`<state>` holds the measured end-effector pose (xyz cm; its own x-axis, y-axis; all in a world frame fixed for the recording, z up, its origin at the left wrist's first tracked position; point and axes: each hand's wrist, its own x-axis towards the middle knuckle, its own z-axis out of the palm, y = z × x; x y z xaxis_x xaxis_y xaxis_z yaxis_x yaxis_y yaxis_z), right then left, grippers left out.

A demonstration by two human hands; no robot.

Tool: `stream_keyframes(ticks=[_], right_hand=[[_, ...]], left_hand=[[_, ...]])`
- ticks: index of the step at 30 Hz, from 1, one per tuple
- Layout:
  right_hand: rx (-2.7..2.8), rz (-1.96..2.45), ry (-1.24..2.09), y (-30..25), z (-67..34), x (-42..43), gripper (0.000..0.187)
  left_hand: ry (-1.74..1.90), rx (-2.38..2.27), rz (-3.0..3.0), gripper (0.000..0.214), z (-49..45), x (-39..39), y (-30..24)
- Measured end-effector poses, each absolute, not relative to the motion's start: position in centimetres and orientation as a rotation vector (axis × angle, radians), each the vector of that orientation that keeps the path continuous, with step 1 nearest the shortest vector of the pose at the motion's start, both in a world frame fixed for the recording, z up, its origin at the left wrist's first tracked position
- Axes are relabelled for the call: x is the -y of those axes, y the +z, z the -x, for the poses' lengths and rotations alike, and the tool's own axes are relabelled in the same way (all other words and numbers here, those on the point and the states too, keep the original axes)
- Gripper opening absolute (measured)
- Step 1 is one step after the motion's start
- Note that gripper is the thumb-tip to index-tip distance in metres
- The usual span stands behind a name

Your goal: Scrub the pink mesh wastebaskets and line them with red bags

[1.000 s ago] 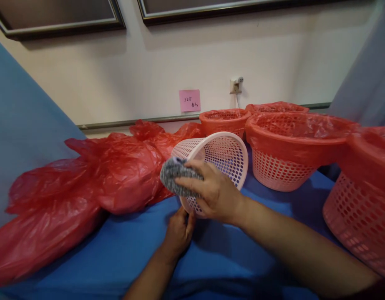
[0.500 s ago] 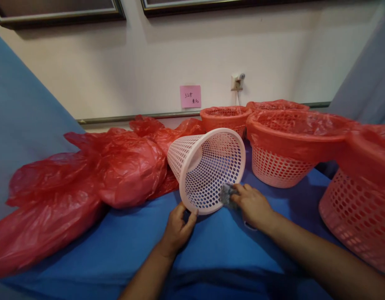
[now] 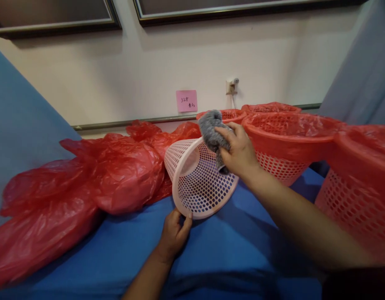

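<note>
A pale pink perforated plastic basket lies on its side on the blue cloth, its open mouth facing me. My left hand pinches the lower rim, thumb on the near side and fingers beneath. In my right hand is a bunched grey fluffy cloth, held at the upper right of the rim. The cloth and hand cover that part of the rim, and one end of the cloth hangs before the opening. Whether the cloth touches the rim I cannot tell.
Crumpled red plastic bags spread along the left. Several baskets lined with red bags stand at the right, among them a near one and a middle one. A pink note and a socket are on the wall behind.
My right hand has lifted the grey cloth from the lower right of the rim to its upper right. My left hand keeps its hold. The view has shifted slightly.
</note>
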<state>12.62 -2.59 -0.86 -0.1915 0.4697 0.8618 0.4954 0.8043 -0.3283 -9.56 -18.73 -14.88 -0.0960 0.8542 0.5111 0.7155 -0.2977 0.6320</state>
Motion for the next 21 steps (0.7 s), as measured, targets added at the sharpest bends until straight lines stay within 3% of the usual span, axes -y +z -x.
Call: stream_keyframes(ticks=[5, 11, 15, 21], right_hand=[[1.711, 1.242, 0.205, -6.6, -15.8, -0.2, 0.052], [2.061, 1.527, 0.583, -14.8, -17.9, 4.9, 0.052], [2.181, 1.353, 0.797, -15.5, -16.0, 8.1, 0.049], [2.032, 0.731, 1.107, -13.4, -11.4, 12.2, 0.048]], left_hand=[[1.312, -1.748, -1.911, 0.030, 9.5, 18.9, -14.8], [1.270, -1.681, -1.890, 0.030, 9.4, 18.6, -14.9], [1.244, -1.643, -1.859, 0.030, 9.1, 18.4, -15.1], [1.205, -1.580, -1.868, 0.044, 9.2, 18.7, -15.1]])
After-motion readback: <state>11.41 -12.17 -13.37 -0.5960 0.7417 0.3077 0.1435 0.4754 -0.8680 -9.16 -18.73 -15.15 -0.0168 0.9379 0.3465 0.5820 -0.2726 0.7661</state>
